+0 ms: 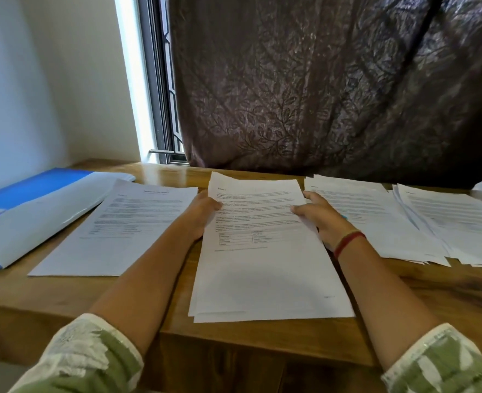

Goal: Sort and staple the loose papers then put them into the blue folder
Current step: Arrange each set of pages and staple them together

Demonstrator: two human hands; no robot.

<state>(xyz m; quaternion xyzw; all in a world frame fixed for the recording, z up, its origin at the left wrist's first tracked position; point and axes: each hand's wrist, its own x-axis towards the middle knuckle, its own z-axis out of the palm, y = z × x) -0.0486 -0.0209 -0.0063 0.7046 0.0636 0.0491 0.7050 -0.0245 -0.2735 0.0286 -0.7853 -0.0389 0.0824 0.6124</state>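
Paper stack (265, 268) at table (432, 293) centre. Left hand (203, 214) pinches its 9 o'clock edge, thumb on top; right hand (320, 219) pinches its 3 o'clock edge. Single sheet (120, 231), then open blue folder (30, 211), toward 9 o'clock; loose piles (404, 222) toward 3 o'clock.

A wooden table (432, 285) with a thick front edge stands against a pale wall (49, 80). Behind it a dark brown curtain (319, 95), patterned with leafy vines, hangs down to the tabletop and covers most of a window (156, 80). At the curtain's left edge a strip of dark frame and metal grille shows. Bright daylight beside it glints on the polished wood.
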